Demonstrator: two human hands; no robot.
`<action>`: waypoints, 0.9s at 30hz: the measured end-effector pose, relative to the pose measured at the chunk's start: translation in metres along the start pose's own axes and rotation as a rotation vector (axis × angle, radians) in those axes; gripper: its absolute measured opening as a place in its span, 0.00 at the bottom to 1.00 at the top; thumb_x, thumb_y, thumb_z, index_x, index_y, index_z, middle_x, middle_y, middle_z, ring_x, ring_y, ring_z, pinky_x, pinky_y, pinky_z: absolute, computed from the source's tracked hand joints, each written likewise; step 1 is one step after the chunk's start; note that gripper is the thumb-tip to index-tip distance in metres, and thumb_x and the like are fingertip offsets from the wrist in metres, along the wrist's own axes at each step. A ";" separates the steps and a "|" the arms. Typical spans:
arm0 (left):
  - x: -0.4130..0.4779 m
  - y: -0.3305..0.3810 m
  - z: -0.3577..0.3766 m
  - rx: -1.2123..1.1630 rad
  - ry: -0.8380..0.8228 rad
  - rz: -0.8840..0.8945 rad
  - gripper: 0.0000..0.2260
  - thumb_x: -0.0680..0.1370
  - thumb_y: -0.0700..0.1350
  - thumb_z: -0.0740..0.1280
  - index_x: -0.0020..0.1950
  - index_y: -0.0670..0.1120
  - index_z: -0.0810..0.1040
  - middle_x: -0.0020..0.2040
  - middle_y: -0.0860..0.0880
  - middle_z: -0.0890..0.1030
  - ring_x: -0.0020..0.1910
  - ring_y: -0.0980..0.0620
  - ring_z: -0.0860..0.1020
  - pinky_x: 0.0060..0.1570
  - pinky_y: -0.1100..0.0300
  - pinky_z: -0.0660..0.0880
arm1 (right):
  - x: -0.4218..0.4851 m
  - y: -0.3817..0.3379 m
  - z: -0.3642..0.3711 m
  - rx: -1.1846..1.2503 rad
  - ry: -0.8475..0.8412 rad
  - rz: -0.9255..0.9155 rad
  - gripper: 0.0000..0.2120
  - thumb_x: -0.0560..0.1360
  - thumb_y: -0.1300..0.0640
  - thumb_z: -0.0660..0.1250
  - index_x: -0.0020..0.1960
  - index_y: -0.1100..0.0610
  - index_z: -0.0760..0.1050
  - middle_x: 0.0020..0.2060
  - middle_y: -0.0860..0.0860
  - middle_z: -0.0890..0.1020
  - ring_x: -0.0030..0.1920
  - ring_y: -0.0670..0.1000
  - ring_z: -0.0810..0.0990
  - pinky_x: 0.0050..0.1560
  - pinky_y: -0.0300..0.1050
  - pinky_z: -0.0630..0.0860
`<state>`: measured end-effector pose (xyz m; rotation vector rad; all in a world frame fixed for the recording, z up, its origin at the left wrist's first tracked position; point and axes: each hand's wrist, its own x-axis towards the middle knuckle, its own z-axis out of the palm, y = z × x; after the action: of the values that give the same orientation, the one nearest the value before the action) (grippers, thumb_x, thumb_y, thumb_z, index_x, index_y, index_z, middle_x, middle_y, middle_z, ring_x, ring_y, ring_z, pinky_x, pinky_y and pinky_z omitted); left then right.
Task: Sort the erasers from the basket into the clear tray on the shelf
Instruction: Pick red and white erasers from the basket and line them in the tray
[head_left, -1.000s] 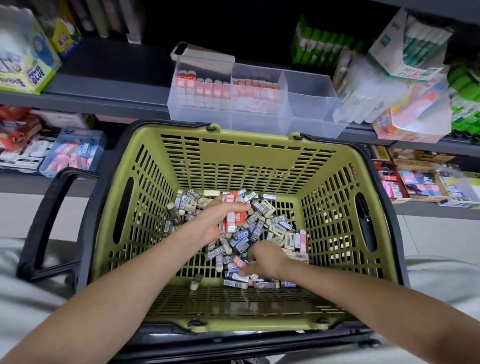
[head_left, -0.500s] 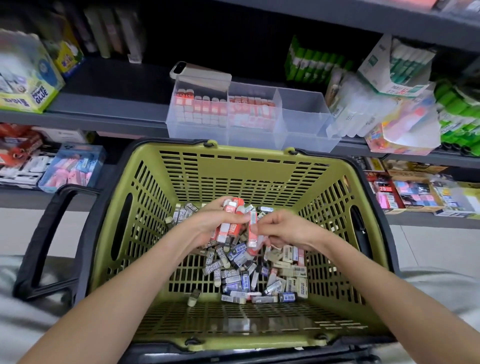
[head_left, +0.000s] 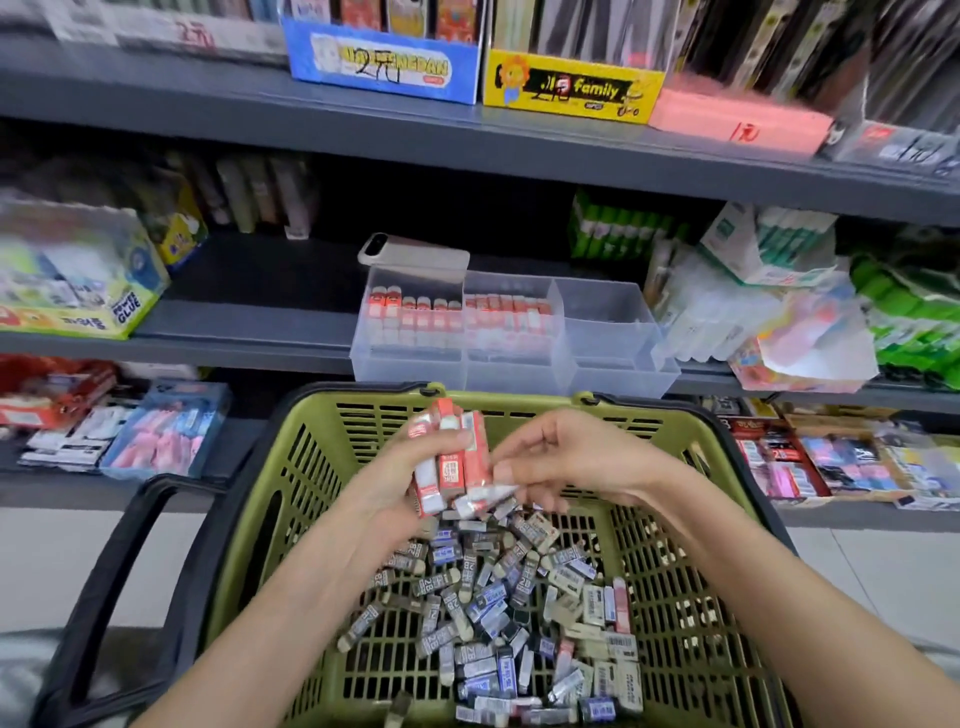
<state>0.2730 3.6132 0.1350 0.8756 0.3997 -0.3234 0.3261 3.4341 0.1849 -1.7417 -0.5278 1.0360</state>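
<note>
**Red erasers gathered above the basket**

In the lower half of the frame, the green basket (head_left: 701, 597) holds a loose pile of erasers (head_left: 498, 597), most of them in grey and blue sleeves. Its black handle (head_left: 104, 587) lies folded down at the lower left.

Above the pile, at the centre of the frame, the left hand (head_left: 384, 499) grips a bundle of red-sleeved erasers (head_left: 451, 467), fingers curled round them, the bundle standing roughly upright. Just to its right, the right hand (head_left: 566, 457) meets the bundle's lower end. Its thumb and fingertips seem to pinch one white-ended eraser (head_left: 485, 498) there, though motion blur makes that grip hard to read.

Beyond the basket's far rim, the clear tray (head_left: 613, 332) sits on the grey shelf (head_left: 249, 312) in the middle of the frame. Its left and middle compartments hold upright rows of red erasers. A phone (head_left: 413, 252) rests across the back of the left compartment.
</note>
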 end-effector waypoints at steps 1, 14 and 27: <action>0.001 0.005 0.000 -0.075 -0.007 -0.010 0.10 0.61 0.36 0.70 0.41 0.41 0.82 0.32 0.43 0.83 0.29 0.48 0.82 0.30 0.55 0.80 | -0.001 -0.004 -0.004 0.055 0.033 -0.002 0.11 0.69 0.59 0.70 0.50 0.61 0.79 0.31 0.54 0.79 0.25 0.45 0.76 0.27 0.34 0.74; 0.032 0.083 -0.011 -0.252 0.019 0.306 0.07 0.64 0.38 0.69 0.41 0.45 0.82 0.34 0.47 0.84 0.32 0.52 0.83 0.27 0.57 0.79 | 0.055 -0.029 -0.068 0.076 0.886 -0.115 0.10 0.69 0.56 0.73 0.39 0.64 0.82 0.30 0.49 0.81 0.33 0.47 0.74 0.34 0.39 0.70; 0.062 0.108 -0.021 -0.087 0.124 0.515 0.18 0.64 0.41 0.74 0.53 0.48 0.78 0.51 0.43 0.83 0.52 0.43 0.82 0.56 0.43 0.76 | 0.149 -0.042 -0.072 -0.539 1.069 0.240 0.23 0.69 0.39 0.69 0.50 0.58 0.80 0.46 0.54 0.83 0.51 0.56 0.81 0.45 0.43 0.74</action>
<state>0.3700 3.6877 0.1667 0.8828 0.2871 0.2225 0.4706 3.5236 0.1735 -2.5530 0.1199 -0.0254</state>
